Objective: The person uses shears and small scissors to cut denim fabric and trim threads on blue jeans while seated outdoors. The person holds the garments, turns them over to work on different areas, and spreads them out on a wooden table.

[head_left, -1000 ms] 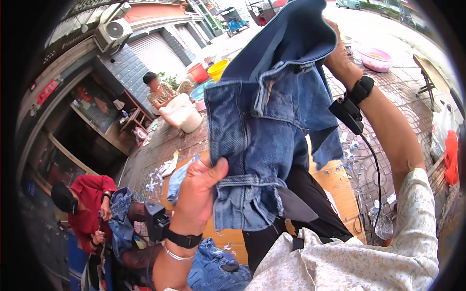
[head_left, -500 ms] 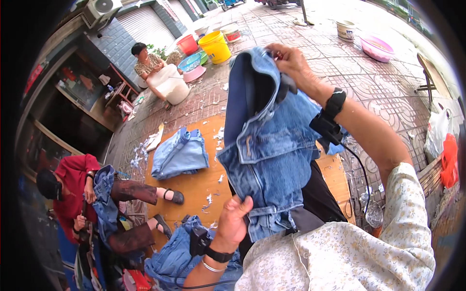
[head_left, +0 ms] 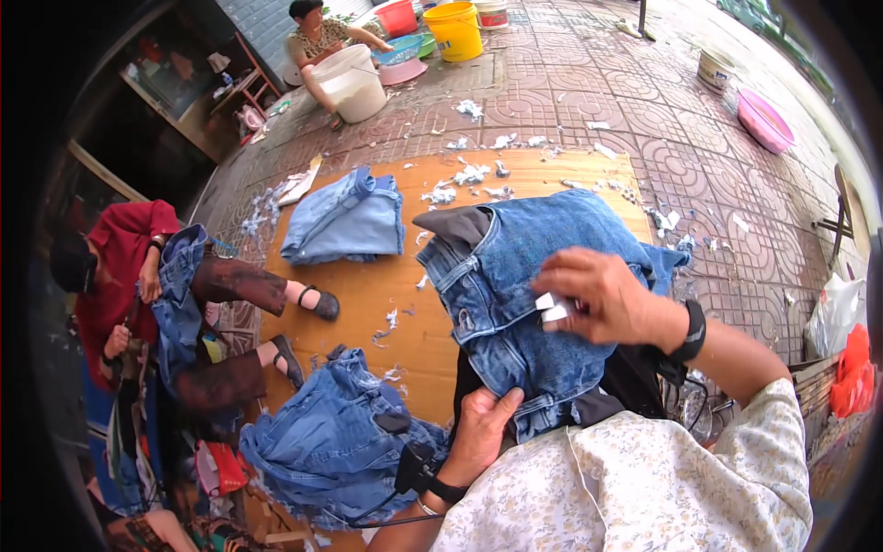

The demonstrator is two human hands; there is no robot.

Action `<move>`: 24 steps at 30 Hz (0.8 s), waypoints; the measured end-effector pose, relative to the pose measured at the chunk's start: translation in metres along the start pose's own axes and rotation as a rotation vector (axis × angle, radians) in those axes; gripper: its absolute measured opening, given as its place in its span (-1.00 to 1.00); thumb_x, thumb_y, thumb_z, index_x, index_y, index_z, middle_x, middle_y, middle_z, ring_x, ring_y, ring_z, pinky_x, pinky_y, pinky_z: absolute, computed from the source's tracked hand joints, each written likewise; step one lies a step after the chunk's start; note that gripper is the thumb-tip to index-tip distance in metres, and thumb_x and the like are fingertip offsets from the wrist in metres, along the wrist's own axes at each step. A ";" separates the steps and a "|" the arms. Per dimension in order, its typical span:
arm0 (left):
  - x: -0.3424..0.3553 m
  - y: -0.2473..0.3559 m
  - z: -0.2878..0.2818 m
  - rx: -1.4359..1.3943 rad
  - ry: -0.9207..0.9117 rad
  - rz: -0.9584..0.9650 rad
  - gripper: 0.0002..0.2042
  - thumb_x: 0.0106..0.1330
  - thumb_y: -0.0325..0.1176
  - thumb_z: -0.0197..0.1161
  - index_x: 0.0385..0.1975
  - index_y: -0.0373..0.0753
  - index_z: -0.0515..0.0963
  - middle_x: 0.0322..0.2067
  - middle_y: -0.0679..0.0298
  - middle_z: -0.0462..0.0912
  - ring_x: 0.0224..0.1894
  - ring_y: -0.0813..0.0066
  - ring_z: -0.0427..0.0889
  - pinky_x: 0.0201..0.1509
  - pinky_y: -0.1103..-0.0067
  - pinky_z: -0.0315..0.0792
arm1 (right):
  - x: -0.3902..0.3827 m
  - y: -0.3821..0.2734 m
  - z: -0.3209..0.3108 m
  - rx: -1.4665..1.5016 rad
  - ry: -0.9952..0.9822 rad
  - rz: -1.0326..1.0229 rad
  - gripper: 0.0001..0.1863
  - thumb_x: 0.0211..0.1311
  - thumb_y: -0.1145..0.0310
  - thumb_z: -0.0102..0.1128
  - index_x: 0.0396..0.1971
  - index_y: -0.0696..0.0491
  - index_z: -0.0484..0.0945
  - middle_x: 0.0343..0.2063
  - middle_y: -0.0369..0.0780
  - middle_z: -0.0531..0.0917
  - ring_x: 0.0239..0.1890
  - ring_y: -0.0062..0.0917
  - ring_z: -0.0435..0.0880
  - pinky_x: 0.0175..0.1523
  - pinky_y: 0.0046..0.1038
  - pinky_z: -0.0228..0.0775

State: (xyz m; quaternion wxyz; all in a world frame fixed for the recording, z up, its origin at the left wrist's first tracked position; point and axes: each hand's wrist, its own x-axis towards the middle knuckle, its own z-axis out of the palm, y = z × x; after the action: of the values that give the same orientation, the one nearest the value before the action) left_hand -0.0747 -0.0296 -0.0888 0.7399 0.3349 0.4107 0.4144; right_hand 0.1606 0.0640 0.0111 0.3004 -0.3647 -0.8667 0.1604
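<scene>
Folded blue jeans (head_left: pixel 570 230) with a grey pocket lining lie across my lap. My left hand (head_left: pixel 483 423) grips their lower edge at the waistband, thumb on top. My right hand (head_left: pixel 602 299) is over the middle of the denim, fingers curled round a small white piece (head_left: pixel 552 315), perhaps a tag; I cannot tell whether it is attached. A lighter folded pair (head_left: pixel 340 221) rests on the cardboard mat (head_left: pixel 368 290), and a crumpled pile of jeans (head_left: pixel 331 446) lies beside my left arm.
A co-worker in red (head_left: pixel 120 281) sits at left handling denim. Another person (head_left: pixel 317 37) crouches by a white tub (head_left: pixel 359 97), near a yellow bucket (head_left: pixel 452 35) and basins. A pink basin (head_left: pixel 763 120), folding chair (head_left: pixel 842 221) and bags (head_left: pixel 851 377) are at right; scraps litter the paving.
I have lowered the jeans from a raised position onto my lap. My right hand has left their top edge and moved onto their middle, now with a white piece in its fingers.
</scene>
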 end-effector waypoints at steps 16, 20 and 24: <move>-0.012 0.098 0.017 0.541 0.249 0.634 -0.72 0.11 -0.48 0.26 -0.17 -0.39 0.50 -0.19 0.12 0.58 -0.24 0.51 0.53 -0.17 0.68 0.39 | -0.079 -0.031 0.041 0.312 0.090 0.005 -0.65 -0.15 0.60 0.22 -0.23 0.18 0.53 -0.29 -0.18 0.60 -0.29 -0.39 0.58 -0.29 -0.43 0.47; -0.046 0.131 0.067 0.447 -0.735 0.643 -0.61 0.19 -0.30 0.23 -0.01 -0.32 0.40 -0.03 -0.06 0.44 -0.09 0.11 0.49 -0.19 0.31 0.40 | -0.086 -0.033 0.032 0.515 0.261 0.248 -0.74 -0.05 0.61 0.22 -0.27 0.15 0.55 -0.37 -0.20 0.63 -0.44 -0.50 0.62 -0.35 -0.54 0.44; -0.054 0.119 0.114 0.070 -1.240 0.597 -0.59 0.27 -0.39 0.15 0.12 -0.30 0.33 0.11 -0.19 0.33 0.11 -0.13 0.38 -0.01 0.16 0.33 | -0.103 -0.029 0.031 0.571 0.398 0.581 -0.80 0.14 0.37 0.29 -0.25 0.08 0.56 -0.45 -0.31 0.61 -0.47 -0.74 0.51 -0.39 -0.67 0.33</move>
State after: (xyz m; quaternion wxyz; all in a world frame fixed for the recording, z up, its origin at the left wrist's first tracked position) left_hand -0.0311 -0.0432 0.0788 0.6811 0.6327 -0.1851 0.3187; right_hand 0.1819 -0.0326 -0.0402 0.4921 -0.5191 -0.5749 0.3975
